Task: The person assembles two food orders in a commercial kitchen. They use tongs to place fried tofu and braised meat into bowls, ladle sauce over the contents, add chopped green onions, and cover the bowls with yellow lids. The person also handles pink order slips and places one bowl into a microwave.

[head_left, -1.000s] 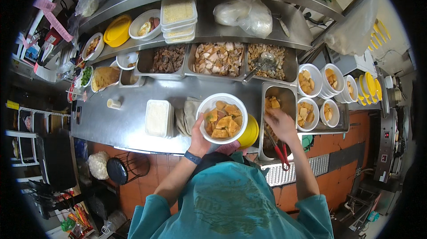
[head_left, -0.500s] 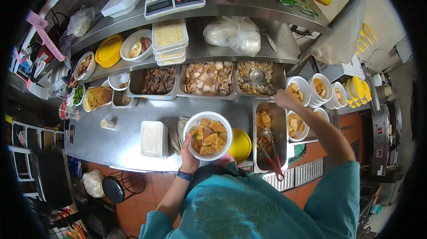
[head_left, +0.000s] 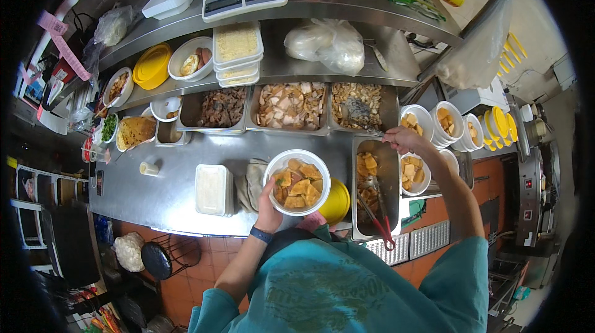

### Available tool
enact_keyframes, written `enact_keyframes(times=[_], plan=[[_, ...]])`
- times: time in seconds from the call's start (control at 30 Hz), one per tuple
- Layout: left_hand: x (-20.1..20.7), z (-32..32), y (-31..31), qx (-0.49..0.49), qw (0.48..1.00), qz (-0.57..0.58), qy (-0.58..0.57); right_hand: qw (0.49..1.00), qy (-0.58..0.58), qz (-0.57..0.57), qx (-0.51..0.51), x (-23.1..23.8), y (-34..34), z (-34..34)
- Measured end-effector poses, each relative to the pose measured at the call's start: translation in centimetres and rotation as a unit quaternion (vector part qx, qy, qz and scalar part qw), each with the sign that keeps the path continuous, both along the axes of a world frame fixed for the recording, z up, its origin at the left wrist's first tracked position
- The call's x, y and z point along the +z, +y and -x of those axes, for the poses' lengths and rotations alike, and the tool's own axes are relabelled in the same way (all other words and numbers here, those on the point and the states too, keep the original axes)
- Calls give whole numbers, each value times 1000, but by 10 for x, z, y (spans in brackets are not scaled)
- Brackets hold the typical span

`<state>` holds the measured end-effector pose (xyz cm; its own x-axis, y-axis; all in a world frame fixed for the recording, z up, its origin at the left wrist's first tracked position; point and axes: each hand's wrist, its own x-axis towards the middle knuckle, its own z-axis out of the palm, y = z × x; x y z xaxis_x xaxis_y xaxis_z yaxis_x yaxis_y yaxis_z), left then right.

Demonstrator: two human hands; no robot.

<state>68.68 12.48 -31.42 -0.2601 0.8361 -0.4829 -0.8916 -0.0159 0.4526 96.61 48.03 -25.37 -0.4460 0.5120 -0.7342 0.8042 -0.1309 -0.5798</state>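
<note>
My left hand (head_left: 268, 214) is closed on the left side of a round white bowl (head_left: 281, 162). Golden-brown cut pieces (head_left: 299, 189) fill much of the bowl, which sits above the counter's front edge. Out to the right, my right hand (head_left: 405, 139) grips the handle of a ladle (head_left: 356, 110). The ladle's head lies among chopped pale-brown food in the right-hand metal pan (head_left: 333, 126) of the back row; the dipped part is hidden. Below my right hand, red-handled tongs (head_left: 385, 234) rest in a long metal pan (head_left: 395, 172) with more golden pieces.
Other pans hold dark meat (head_left: 218, 107) and pale sliced pieces (head_left: 291, 105). White tubs (head_left: 424, 118) stand at the right. A lidded container stack (head_left: 212, 190), a cloth (head_left: 251, 179) and a yellow lid (head_left: 337, 201) occupy the counter. A steel shelf (head_left: 273, 79) overhangs the back.
The bowl in my left hand has shifted slightly right and up. The ladle's head has turned and sits lower in the chopped food. My right hand has moved a little.
</note>
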Motion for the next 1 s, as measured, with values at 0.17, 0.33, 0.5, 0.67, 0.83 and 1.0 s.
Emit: enact_keyframes(times=[0.17,0.33,0.5,0.67,0.83,1.0], plan=[[-10,-5,9,-13,999,9,-46,966,151,95,-185,-8,-21,-14],[-6,-12,13,-4,1000,9,-29,962,185,70,-188,-2,-41,-23],[-1,-17,21,12,999,7,-34,951,191,94,-226,3,-62,-58],[-10,-20,33,-9,999,-27,-44,961,186,40,-202,7,-79,-82],[-11,-27,37,-15,999,-22,-48,916,13,-398,54,10,-74,-57],[0,-24,29,-21,998,-19,-55,823,-152,-533,126,9,-91,-35]])
